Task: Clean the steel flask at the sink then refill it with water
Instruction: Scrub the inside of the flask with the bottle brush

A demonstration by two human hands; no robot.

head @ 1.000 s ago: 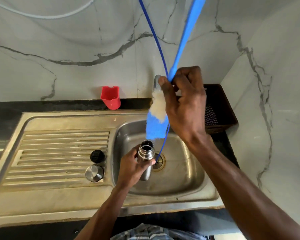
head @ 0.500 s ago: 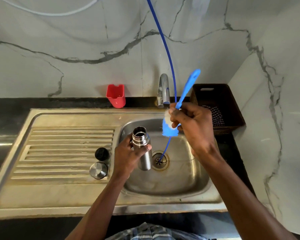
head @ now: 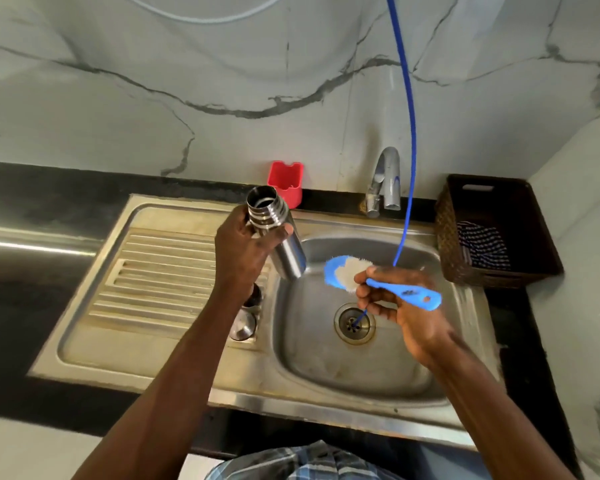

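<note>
Sink basin (head: 326,362) open below hands; blue hose (head: 410,133) hangs through it, tap (head: 385,181) behind, basket (head: 447,237) right.

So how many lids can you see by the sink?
2. Both sit on the draining board beside the basin: a black cap, mostly hidden behind the left forearm, and a shiny steel cap just in front of it. None else shows.

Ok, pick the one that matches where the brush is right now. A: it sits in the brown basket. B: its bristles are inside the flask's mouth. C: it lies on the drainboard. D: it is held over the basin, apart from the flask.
D: the right hand grips the blue brush above the sink basin, while the left hand holds the open steel flask up to the left, apart from the bristles.
</note>
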